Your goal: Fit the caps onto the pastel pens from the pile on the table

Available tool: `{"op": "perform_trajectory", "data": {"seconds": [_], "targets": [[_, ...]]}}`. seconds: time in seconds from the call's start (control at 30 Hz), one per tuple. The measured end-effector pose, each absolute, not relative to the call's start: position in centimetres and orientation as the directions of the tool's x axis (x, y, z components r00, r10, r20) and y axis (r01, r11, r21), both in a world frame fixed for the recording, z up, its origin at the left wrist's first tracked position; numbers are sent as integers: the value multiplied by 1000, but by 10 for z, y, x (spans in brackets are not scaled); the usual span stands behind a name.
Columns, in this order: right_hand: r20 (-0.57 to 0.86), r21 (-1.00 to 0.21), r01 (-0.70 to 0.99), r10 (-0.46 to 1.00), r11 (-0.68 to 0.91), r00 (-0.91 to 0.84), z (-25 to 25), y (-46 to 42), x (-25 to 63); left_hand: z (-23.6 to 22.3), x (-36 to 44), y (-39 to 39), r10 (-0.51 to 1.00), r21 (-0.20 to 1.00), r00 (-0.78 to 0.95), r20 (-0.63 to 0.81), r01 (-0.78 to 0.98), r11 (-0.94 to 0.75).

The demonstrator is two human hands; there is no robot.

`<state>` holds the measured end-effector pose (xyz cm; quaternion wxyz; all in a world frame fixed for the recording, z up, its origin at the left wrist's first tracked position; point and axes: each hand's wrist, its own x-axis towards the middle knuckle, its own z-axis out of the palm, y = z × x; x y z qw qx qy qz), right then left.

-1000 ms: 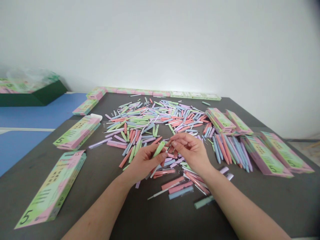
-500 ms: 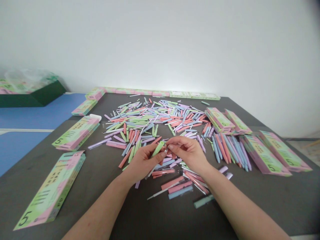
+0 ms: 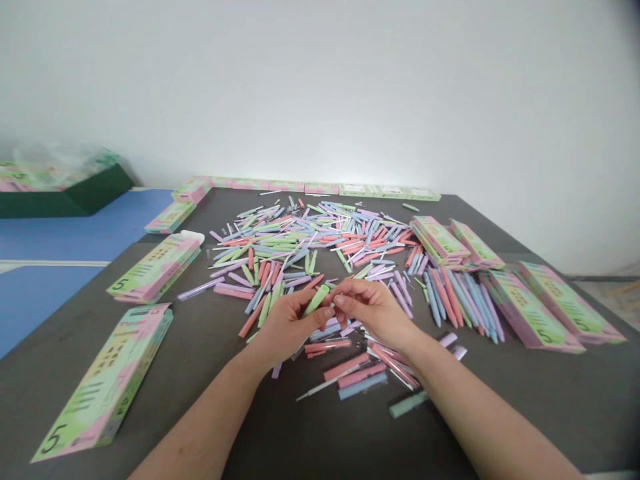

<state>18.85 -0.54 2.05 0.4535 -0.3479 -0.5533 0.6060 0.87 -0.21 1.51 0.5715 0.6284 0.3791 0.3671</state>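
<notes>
My left hand [image 3: 290,325] is closed round a light green pen barrel [image 3: 317,299], whose open end points up and away from me. My right hand [image 3: 373,308] meets it fingertip to fingertip, its thumb and forefinger pinched on something too small to make out. Beneath and beyond both hands lies a wide heap of pen parts [image 3: 295,233] in green, blue, coral and purple, with white refills among them. Closer to me lie coral caps [image 3: 345,367], a blue cap [image 3: 363,385], a grey-green cap [image 3: 409,404] and a white refill [image 3: 317,389].
Printed pen boxes [image 3: 107,380] stand along the left, more boxes [image 3: 533,310] at right, and a row of boxes [image 3: 320,189] by the wall. Beside the right boxes, assembled-looking pens [image 3: 463,300] lie side by side. A dark green tray [image 3: 100,190] sits on a blue surface [image 3: 60,230].
My hands stay together, with the fingertips drawn slightly closer around the green barrel. The view has shifted a little; the heap and boxes look the same.
</notes>
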Motion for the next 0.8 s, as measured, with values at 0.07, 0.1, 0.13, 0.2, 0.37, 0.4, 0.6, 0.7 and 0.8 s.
{"op": "perform_trajectory", "data": {"seconds": [0.07,0.1,0.13,0.2,0.37,0.4,0.6,0.7,0.8], "targets": [[86,-990,-135,936,42,-340,21,-6,188,13,8,-2,896,996,444,34,55,-66],[86,-992,-119,938,48,-336,21,-6,187,13,8,-1,896,996,442,41,51,-71],[84,-993,-103,939,53,-333,21,-7,187,12,8,-1,896,996,442,45,48,-74],[84,-995,-78,942,62,-326,22,-7,185,12,8,0,893,996,446,51,38,-76],[92,-995,-65,946,75,-312,21,-9,182,16,10,0,876,997,477,65,14,-81],[93,-995,-64,946,77,-310,21,-9,182,16,11,0,874,997,482,66,4,-78],[172,-969,-208,971,136,-166,20,-3,195,13,8,1,911,1000,413,1,-11,3],[203,-920,-337,979,200,25,28,1,206,10,6,2,924,996,382,-12,-73,43],[218,-885,-391,967,254,135,36,3,213,10,6,3,914,992,406,-12,-107,61]]}}
